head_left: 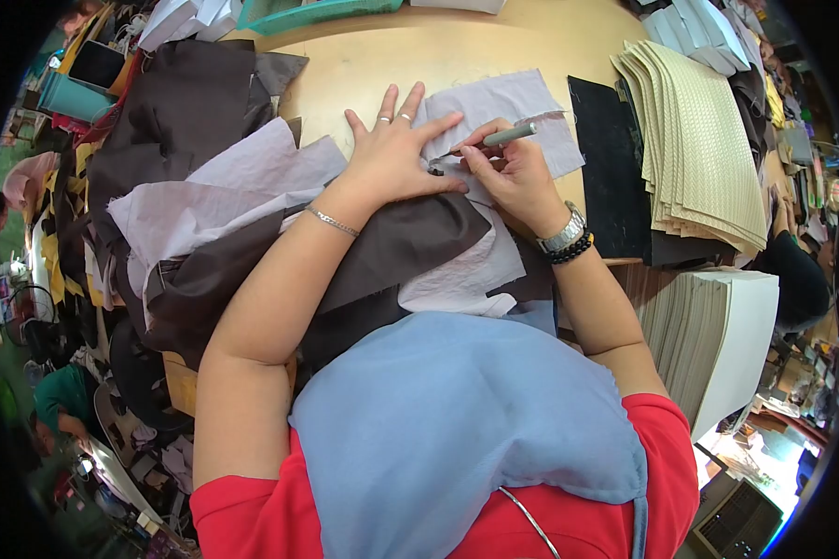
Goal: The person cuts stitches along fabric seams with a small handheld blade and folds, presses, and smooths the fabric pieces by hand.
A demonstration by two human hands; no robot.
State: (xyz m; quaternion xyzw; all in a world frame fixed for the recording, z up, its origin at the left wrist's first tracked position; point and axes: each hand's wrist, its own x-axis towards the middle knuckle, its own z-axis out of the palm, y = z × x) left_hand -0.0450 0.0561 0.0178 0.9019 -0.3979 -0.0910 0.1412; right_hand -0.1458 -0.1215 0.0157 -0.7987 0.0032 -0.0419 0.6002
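Observation:
My left hand (391, 154) lies with its fingers spread on a pale grey-lilac cloth piece (499, 98), its thumb resting lower on the material. My right hand (520, 182) grips a grey-green pen (513, 133), slanted with its writing end toward the cloth between my two hands. Something small and dark shows beside the left thumb; I cannot make out what it is. Under my left forearm and wrist, dark brown material (405, 247) with a pale backing drapes over the table's near edge.
More dark brown material (172, 112) and a pale cloth (238, 177) are heaped at left. On the right lie a black sheet (606, 168) and a stack of cream textured sheets (694, 140), with stacked boards (718, 326) below. A teal tray (317, 11) stands at the far edge.

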